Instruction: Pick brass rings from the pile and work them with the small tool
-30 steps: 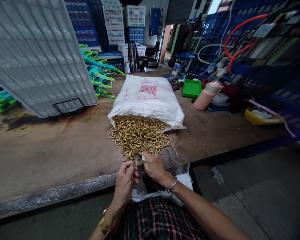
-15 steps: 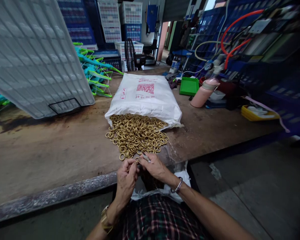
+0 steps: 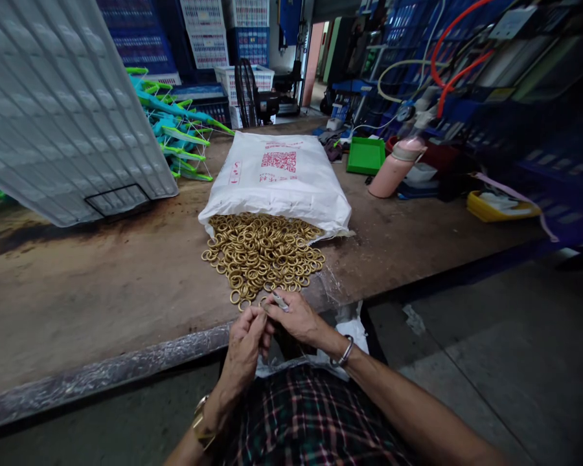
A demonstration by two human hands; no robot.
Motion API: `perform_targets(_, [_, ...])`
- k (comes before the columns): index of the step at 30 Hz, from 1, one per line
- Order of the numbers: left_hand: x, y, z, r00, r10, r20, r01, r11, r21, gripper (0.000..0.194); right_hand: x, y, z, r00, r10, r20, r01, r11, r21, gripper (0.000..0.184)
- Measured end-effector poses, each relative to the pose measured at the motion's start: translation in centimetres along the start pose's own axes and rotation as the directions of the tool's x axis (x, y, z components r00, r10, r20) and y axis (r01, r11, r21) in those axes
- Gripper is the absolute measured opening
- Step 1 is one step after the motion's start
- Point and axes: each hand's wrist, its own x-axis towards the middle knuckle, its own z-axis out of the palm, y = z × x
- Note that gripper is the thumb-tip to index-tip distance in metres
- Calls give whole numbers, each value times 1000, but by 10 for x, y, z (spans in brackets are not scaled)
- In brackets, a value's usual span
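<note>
While the left hand (image 3: 247, 338) is pinching its fingertips closed beside the right hand (image 3: 296, 318), which is gripping a slim metallic tool (image 3: 280, 301), round golden rings (image 3: 262, 255) are spilling from a white woven bag (image 3: 278, 175) onto the scuffed brown worktop (image 3: 126, 285).

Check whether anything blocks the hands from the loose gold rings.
Nothing visible does: the left hand and right hand are at the near edge of the gold rings. The white sack covers only the rings at the back, on the far side from the hands.
</note>
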Motion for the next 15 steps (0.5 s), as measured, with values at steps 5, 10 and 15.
perform_targets(5, [-1, -4, 1, 1000, -18, 21, 21, 983, -185, 27, 2, -2, -1, 1000, 1, -18, 0, 1000, 25, 17])
perform_targets(10, [-2, -2, 3, 1000, -1, 12, 4, 973, -233, 26, -4, 8, -3, 991, -98, -96, 64, 949, -310, 17])
perform_targets(15, [0, -1, 3, 999, -4, -33, -2, 986, -169, 27, -13, 18, 0, 981, -183, 60, 183, 793, -581, 13])
